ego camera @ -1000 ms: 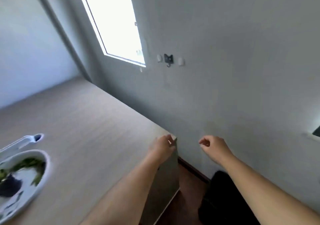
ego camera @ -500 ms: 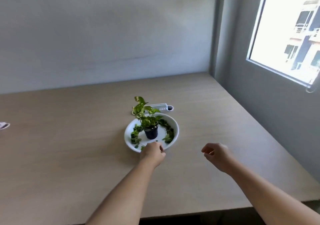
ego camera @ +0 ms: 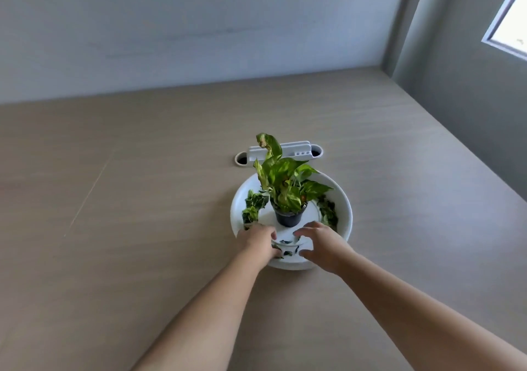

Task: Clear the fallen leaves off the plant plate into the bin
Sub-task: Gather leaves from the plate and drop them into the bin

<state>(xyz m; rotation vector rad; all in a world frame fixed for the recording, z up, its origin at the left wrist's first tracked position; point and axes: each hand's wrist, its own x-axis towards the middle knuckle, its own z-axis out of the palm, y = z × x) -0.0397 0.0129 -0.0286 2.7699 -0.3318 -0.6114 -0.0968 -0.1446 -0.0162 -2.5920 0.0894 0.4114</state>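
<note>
A white round plant plate (ego camera: 345, 208) sits mid-table with a leafy green plant in a black pot (ego camera: 288, 219) at its centre. Fallen leaves lie on the plate's left side (ego camera: 252, 208), on its right side (ego camera: 328, 213), and along the near edge (ego camera: 287, 246). My left hand (ego camera: 256, 242) rests on the near-left part of the plate, fingers curled down onto the near leaves; whether it grips any is unclear. My right hand (ego camera: 319, 245) hovers over the near-right part, fingers spread, holding nothing. No bin is in view.
A white desk cable outlet (ego camera: 281, 154) is set into the tabletop right behind the plate. The wooden table (ego camera: 128, 199) meets a wall at the back and a grey wall on the right, where a window (ego camera: 510, 28) shows.
The view swung from the table's corner and floor back to the plate and came closer. Both hands moved forward onto the plate's near edge, and the right hand's fingers spread.
</note>
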